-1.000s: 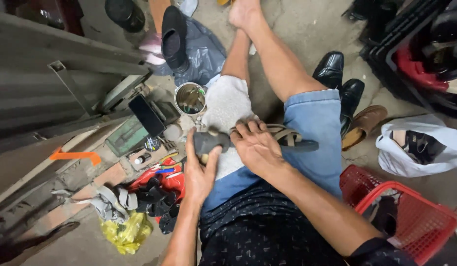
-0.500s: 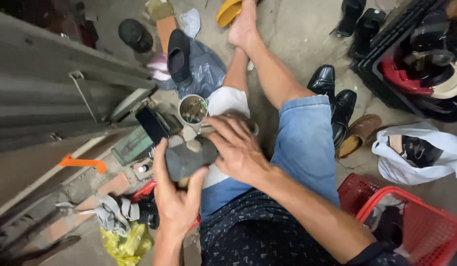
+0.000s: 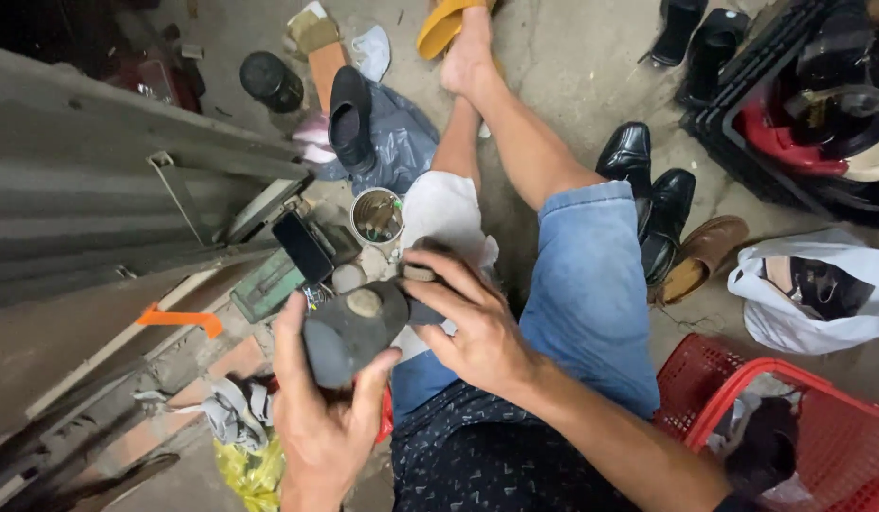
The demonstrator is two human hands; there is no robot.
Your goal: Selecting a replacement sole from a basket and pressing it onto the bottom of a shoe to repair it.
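Head view: we are sitting on the floor (image 3: 572, 66), with a red basket (image 3: 790, 417) at our right and black shoes (image 3: 648, 190) past our knee. Our left hand (image 3: 321, 417) is cupping a dark shoe (image 3: 349, 332) sole-up, long axis running left to right; our right hand (image 3: 473, 327) fingers are pinching its far end.

Dark worn shoe sole (image 3: 349, 332), underside up, above the lap.

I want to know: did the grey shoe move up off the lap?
Yes. The grey shoe, once flat across the blue shorts, is now lifted toward the camera in both hands, left of the shorts.
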